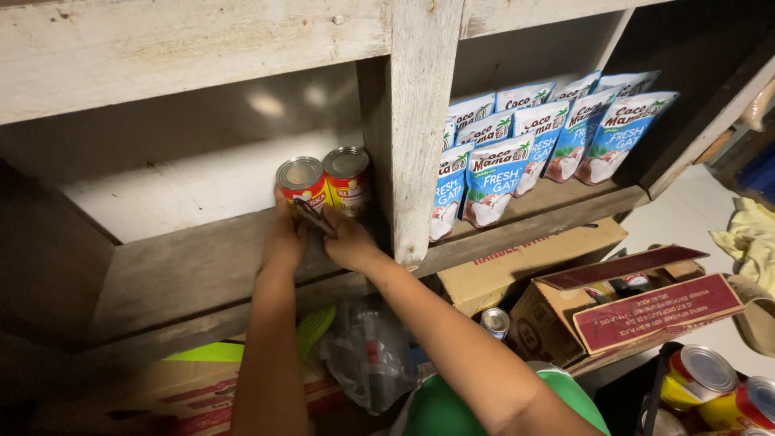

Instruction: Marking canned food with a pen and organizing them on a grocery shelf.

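Two cans stand side by side on the wooden shelf [186, 266], close against the upright post [408, 121]; the shelf lies open and bare to their left. The left hand [284, 234] wraps the left can [302, 182], its grip closed on the lower body. The right hand [349, 241] rests at the base of the right can [348, 175]; whether its grip closes I cannot tell. Both cans are red and yellow with silver lids. Blue pouches [533, 137] fill the next bay.
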